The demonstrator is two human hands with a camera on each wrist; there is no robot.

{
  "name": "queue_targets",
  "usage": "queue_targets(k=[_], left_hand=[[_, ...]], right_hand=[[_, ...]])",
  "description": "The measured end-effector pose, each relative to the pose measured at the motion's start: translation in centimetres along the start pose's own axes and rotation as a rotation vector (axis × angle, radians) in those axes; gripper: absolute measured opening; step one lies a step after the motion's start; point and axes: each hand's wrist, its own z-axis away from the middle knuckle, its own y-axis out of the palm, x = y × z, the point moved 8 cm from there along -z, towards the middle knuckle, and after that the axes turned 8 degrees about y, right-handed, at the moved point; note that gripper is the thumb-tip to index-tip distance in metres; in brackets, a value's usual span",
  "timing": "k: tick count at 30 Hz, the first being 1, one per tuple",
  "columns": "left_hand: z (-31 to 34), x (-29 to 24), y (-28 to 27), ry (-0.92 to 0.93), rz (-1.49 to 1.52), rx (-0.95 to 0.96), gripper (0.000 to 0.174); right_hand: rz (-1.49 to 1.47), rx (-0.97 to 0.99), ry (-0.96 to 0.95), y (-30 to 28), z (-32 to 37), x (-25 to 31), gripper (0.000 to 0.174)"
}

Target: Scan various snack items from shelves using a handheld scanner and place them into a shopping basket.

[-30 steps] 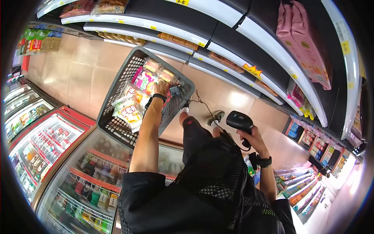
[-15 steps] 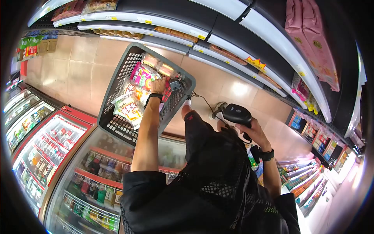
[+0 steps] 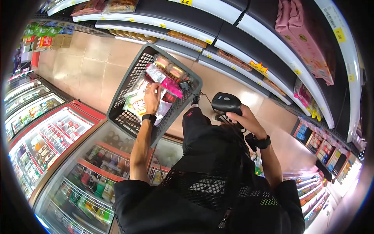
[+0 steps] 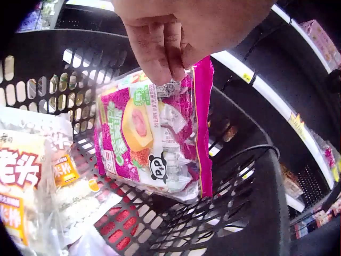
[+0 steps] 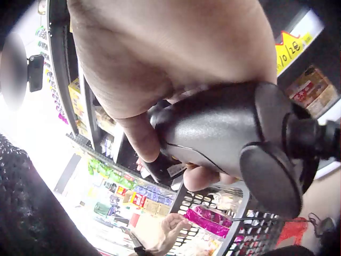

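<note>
My left hand is inside a dark grey shopping basket, its fingertips pinching the upper edge of a magenta snack bag. The bag stands tilted, its printed front and clear window showing individually wrapped pieces. Beside it lie white-and-orange snack packs with red lettering. Clear packs of small cakes sit along the basket's far side. My right hand grips a black handheld barcode scanner, held to the right of the basket; its rounded body shows close up in the right wrist view.
Bread shelves with price tags run along the far side. Glass-topped drink freezers flank the basket on the near left. A thin cord trails near the basket's right corner, beside my foot.
The left hand has drawn back toward me, and the magenta bag is now tipped up in its fingers. The right hand has brought the scanner up and leftward, nearer the basket.
</note>
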Motion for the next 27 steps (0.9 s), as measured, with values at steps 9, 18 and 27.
queue_targets(k=[9,18,27], left_hand=[[-1.6,-8.7,-1.4,0.143,0.145,-0.076,0.011],[1.7,-14.6,-0.7,0.514,0.04,-0.051,0.019],[2.2,-14.7,-0.6,0.586,0.038,-0.052,0.02]], right_hand=[[0.023,-0.003,-0.101,0.9,-0.2,2.2,0.034],[-0.131,0.015,-0.151,2.2,-0.4,4.0,0.02],[-0.078,0.007,-0.217,4.6,-3.0,4.5,0.029]])
